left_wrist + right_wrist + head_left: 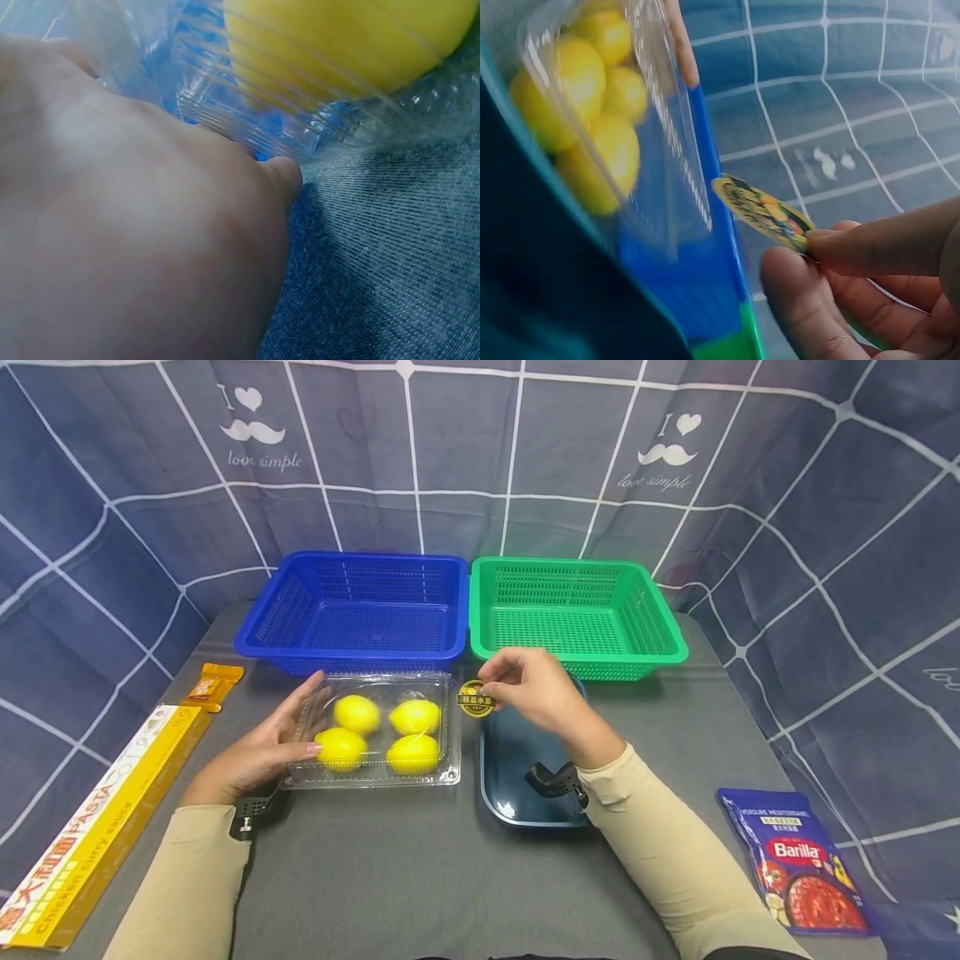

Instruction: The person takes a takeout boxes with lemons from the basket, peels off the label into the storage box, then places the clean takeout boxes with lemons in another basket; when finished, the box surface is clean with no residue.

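Around grey tabletop [420, 877], white-gridded curtain [465, 452].

From here I see plain beige sleeves [667, 843], a black bracket [553, 780] with a small silvery screw [245, 828] at each cuff [611, 770].

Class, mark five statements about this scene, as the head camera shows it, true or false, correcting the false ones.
1. The left hand holds the clear container. True.
2. The clear container has six lemons inside. False: it has four lemons.
3. The right hand pinches a round sticker. True.
4. The blue basket stands left of the green basket. True.
5. The Barilla pouch lies in the green basket. False: the Barilla pouch lies on the table, at the right.
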`<control>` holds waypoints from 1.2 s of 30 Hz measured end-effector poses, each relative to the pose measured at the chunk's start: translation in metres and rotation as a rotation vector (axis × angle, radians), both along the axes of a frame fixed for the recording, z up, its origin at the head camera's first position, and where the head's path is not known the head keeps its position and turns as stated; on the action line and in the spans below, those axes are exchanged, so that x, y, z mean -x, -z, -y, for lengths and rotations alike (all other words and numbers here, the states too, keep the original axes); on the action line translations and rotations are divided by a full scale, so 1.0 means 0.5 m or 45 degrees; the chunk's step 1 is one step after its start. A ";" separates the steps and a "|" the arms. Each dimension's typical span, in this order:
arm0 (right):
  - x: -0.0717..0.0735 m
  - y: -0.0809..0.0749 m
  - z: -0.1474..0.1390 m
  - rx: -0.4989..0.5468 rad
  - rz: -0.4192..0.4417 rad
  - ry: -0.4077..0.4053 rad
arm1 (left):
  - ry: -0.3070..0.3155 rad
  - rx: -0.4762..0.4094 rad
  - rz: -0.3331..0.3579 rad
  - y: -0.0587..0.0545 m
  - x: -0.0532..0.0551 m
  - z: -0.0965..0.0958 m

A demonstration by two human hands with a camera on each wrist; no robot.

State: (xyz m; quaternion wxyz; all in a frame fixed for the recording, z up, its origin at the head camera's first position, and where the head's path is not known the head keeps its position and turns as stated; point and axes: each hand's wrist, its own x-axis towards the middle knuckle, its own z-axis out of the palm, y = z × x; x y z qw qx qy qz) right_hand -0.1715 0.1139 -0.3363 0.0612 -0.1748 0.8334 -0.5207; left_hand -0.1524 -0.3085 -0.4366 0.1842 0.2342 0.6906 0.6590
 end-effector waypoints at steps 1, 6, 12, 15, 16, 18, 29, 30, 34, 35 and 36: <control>0.001 0.002 -0.008 -0.003 0.007 0.005 | -0.002 -0.002 0.001 0.000 0.000 0.000; 0.004 0.020 -0.047 -0.126 0.009 0.027 | 0.009 -0.008 -0.005 0.000 0.000 0.000; 0.003 0.041 -0.083 -0.316 0.044 -0.011 | 0.023 -0.019 -0.023 0.002 0.002 0.000; 0.001 0.048 -0.093 -0.395 0.059 -0.037 | 0.029 -0.040 -0.022 0.005 0.002 0.001; 0.001 0.051 -0.095 -0.422 0.059 -0.048 | 0.027 -0.043 -0.020 0.005 0.002 0.001; 0.000 0.063 -0.097 -0.467 0.062 -0.065 | 0.022 -0.044 -0.016 0.006 0.001 0.001; -0.008 0.087 -0.097 -0.646 -0.009 -0.065 | 0.039 -0.052 -0.021 0.002 -0.003 -0.002; -0.008 0.088 -0.097 -0.669 -0.017 -0.061 | 0.034 -0.050 -0.017 0.001 -0.003 -0.002; -0.007 0.092 -0.098 -0.724 -0.034 -0.048 | 0.013 -0.030 -0.005 0.000 -0.004 -0.003; -0.007 0.092 -0.099 -0.736 -0.047 -0.048 | 0.008 -0.023 -0.004 0.000 -0.004 -0.003; -0.006 0.092 -0.099 -0.747 -0.058 -0.045 | 0.002 -0.017 -0.003 0.000 -0.004 -0.002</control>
